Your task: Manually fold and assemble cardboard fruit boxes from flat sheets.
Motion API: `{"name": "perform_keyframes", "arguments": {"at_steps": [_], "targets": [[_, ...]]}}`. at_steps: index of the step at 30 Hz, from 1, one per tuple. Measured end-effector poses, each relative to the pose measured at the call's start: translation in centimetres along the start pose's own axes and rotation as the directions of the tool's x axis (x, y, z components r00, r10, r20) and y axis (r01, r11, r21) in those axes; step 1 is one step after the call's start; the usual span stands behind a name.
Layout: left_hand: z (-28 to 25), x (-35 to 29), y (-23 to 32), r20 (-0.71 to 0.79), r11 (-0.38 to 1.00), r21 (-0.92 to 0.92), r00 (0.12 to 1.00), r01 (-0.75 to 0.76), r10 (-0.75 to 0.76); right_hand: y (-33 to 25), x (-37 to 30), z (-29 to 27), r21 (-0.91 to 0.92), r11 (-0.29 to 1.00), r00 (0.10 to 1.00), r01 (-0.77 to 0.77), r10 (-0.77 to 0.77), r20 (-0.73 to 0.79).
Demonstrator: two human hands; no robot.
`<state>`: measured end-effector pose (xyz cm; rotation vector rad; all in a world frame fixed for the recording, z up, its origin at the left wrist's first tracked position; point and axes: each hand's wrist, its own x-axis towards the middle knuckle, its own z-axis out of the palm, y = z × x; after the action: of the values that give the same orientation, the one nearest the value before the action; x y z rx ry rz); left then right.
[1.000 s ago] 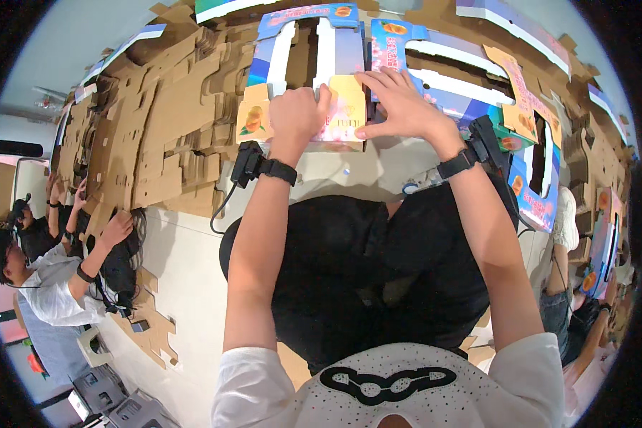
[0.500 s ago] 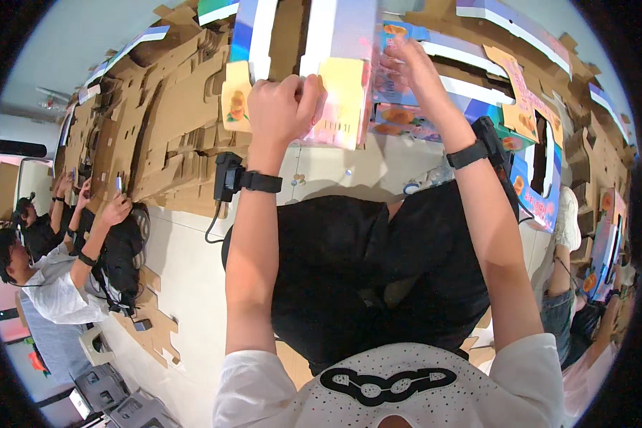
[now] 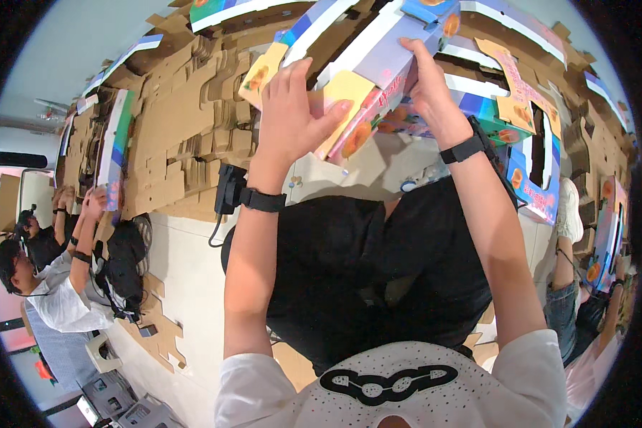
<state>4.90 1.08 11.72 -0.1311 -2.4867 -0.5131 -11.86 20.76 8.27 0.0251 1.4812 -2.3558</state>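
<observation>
Fingers of the left hand spread wide, thumb at a yellow flap, as the right hand grips a printed carton tilted above pale floor; flattened cardboard lies stacked beyond, a white-shirted co-worker at left.

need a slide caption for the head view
Left hand and right hand on a lilac and yellow rectangular cardboard box near stacked brown cardboard sheets.
</observation>
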Motion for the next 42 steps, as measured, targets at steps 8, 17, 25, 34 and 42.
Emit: {"name": "perform_keyframes", "arguments": {"at_steps": [8, 17, 25, 34, 42], "targets": [[1.1, -1.2, 1.5, 0.132, 0.978, 0.178, 0.988, -0.107, 0.084, 0.2, -1.1, 1.1, 0.043, 0.994, 0.99, 0.099, -0.094, -0.107], [1.0, -1.2, 0.6, 0.184, 0.974, 0.18, 0.977, -0.139, 0.106, 0.7, -0.1, 0.5, 0.012, 0.997, 0.997, 0.074, -0.073, -0.03], [1.1, -1.0, 2.5, 0.023, 0.996, 0.075, 0.999, -0.043, 0.041, 0.4, -5.2, 3.8, -0.126, 0.976, 0.982, 0.179, -0.17, 0.079], [-3.5, 0.2, -1.5, 0.091, 0.999, -0.004, 0.995, 0.041, -0.041, -1.2, -2.7, 1.5, 0.196, 0.974, 0.899, -0.115, 0.018, 0.438], [-6.8, -1.1, -4.7, 0.081, 0.966, 0.251, 0.996, -0.053, 0.034, -3.9, -1.9, -0.5, 0.305, 0.952, 0.978, -0.029, -0.037, 0.207]]}}
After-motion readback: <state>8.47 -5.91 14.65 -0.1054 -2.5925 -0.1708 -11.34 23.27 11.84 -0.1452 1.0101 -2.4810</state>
